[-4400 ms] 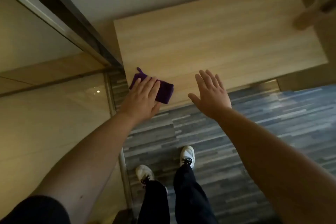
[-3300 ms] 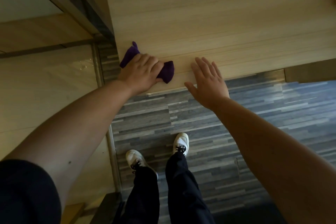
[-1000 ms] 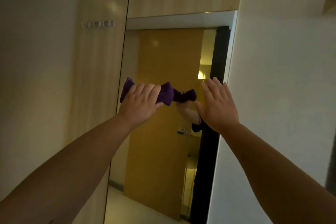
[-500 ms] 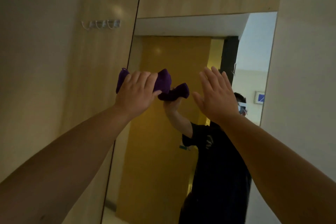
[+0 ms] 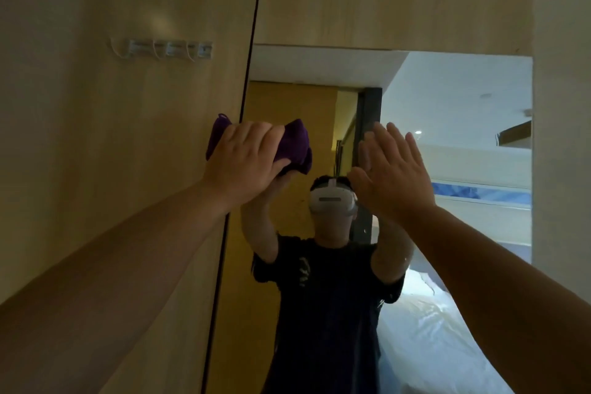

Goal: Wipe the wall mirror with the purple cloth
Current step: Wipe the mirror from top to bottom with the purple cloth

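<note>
A: Where is the purple cloth (image 5: pixel 292 145)?

B: Left of centre in the frame, bunched under the left hand (image 5: pixel 246 158), whose fingers are clamped over it. It sits at the left edge of the wall mirror (image 5: pixel 454 125), partly overlapping the wooden panel (image 5: pixel 128 169) beside it.

A: And the right hand (image 5: pixel 388 169)?

B: Just right of centre, open, fingers spread and pointing up, palm toward the glass. Whether it touches the glass cannot be told.

A: What else shows?

B: A row of hooks (image 5: pixel 166 49) in the upper left on the panel. The mirror reflects a person in a dark shirt with both arms raised, and a white bed at lower right
</note>
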A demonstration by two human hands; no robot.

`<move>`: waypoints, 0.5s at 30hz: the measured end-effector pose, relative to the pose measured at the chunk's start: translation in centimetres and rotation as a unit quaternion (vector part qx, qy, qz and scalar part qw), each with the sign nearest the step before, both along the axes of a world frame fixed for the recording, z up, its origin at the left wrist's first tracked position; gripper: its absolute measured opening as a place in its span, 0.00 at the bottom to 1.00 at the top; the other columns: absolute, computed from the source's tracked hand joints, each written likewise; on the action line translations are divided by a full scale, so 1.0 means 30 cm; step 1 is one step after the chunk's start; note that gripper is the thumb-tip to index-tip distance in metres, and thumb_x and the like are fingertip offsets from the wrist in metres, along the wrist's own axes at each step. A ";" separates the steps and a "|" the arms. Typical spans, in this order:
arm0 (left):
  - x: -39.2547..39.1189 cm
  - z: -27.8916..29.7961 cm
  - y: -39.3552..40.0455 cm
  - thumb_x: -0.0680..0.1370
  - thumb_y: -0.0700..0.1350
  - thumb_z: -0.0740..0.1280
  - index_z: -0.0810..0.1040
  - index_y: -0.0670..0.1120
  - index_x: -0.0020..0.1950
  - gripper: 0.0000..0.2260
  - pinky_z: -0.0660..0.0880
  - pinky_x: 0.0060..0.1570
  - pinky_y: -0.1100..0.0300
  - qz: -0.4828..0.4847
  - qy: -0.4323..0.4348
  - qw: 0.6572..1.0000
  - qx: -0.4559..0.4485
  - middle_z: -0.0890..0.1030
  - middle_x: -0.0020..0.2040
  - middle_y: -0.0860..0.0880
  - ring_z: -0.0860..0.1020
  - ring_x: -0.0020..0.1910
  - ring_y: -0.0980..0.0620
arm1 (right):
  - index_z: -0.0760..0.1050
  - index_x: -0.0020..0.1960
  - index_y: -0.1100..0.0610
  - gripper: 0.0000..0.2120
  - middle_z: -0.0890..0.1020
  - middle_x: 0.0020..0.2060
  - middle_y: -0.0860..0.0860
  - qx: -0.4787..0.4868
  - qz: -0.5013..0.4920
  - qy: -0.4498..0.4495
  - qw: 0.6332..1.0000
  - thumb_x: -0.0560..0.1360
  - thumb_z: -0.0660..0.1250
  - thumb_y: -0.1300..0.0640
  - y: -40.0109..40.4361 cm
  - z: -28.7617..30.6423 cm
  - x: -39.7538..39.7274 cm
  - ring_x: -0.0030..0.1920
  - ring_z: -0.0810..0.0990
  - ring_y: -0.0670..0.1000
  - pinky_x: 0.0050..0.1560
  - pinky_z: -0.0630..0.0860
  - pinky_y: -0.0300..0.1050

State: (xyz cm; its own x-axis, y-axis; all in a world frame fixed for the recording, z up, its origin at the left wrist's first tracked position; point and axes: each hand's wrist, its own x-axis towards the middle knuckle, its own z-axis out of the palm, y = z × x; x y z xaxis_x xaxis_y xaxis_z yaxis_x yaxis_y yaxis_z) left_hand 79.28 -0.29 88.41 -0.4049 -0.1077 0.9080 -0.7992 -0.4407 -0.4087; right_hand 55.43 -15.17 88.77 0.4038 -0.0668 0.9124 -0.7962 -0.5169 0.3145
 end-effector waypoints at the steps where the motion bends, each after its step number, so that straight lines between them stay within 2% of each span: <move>1: 0.021 0.011 -0.017 0.82 0.58 0.57 0.72 0.38 0.65 0.24 0.71 0.55 0.45 -0.008 -0.005 1.000 -0.001 0.78 0.57 0.40 0.76 0.53 0.39 | 0.55 0.78 0.58 0.34 0.56 0.79 0.58 0.005 -0.007 -0.011 1.000 0.81 0.47 0.37 -0.011 0.005 0.008 0.80 0.49 0.58 0.76 0.42 0.56; 6: 0.072 0.136 -0.092 0.82 0.58 0.58 0.72 0.39 0.66 0.24 0.69 0.56 0.46 -0.031 -0.012 0.999 -0.018 0.77 0.57 0.40 0.75 0.54 0.39 | 0.49 0.80 0.58 0.35 0.50 0.80 0.57 -0.001 -0.026 -0.035 0.999 0.82 0.40 0.36 -0.076 -0.020 0.044 0.80 0.42 0.56 0.78 0.43 0.58; 9: 0.052 0.268 -0.123 0.81 0.57 0.59 0.72 0.40 0.65 0.23 0.69 0.55 0.46 -0.055 0.013 0.998 -0.040 0.77 0.56 0.41 0.74 0.53 0.40 | 0.49 0.80 0.57 0.35 0.49 0.80 0.56 -0.008 -0.019 -0.044 0.999 0.82 0.39 0.36 -0.098 -0.021 0.047 0.80 0.41 0.55 0.79 0.44 0.58; 15: -0.012 0.527 -0.145 0.82 0.59 0.54 0.63 0.44 0.74 0.26 0.63 0.65 0.45 -0.040 0.046 0.998 0.035 0.70 0.68 0.41 0.68 0.66 0.40 | 0.53 0.80 0.57 0.36 0.53 0.80 0.56 -0.024 0.003 -0.049 0.999 0.81 0.39 0.35 -0.106 -0.022 0.047 0.80 0.45 0.55 0.79 0.48 0.59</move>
State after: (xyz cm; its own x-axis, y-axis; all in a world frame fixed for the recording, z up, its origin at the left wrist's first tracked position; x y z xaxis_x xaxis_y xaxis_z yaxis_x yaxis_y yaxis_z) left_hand 78.91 -4.64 104.23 -0.3292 -0.1421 0.9335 -0.8664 -0.3475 -0.3585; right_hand 56.84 -18.35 88.13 0.3126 -0.0205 0.9497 -0.8217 -0.5074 0.2595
